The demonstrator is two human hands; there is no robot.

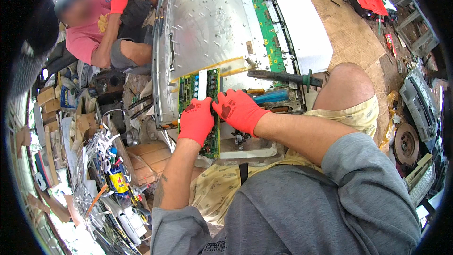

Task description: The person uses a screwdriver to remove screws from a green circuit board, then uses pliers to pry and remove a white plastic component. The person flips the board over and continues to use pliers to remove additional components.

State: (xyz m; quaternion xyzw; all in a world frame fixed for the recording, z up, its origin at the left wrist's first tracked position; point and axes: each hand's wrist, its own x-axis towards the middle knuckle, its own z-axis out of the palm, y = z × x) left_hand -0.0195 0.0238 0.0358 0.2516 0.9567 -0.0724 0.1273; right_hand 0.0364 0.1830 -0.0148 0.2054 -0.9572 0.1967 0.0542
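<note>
A green circuit board [213, 144], crowded with components and carrying a white strip [203, 84] along its middle, lies lengthwise in front of me at the near edge of a large metal panel [207, 19]. My left hand [196, 120], in a red glove, is closed on the board with its fingers near the lower end of the strip. Also red-gloved, my right hand [239, 112] is closed at the board's right edge, its fingertips partly hidden. Just beyond it, a dark-handled tool [283, 76] and a blue-handled screwdriver [271, 97] rest on the panel.
A long green board [266, 33] is fixed along the panel's right side. Another person [87, 33] in red gloves sits at the far left. Heaped wires and scrap [101, 165] fill the left. Cardboard [351, 23], a red tray [370, 3] and a rusty disc [406, 142] lie right.
</note>
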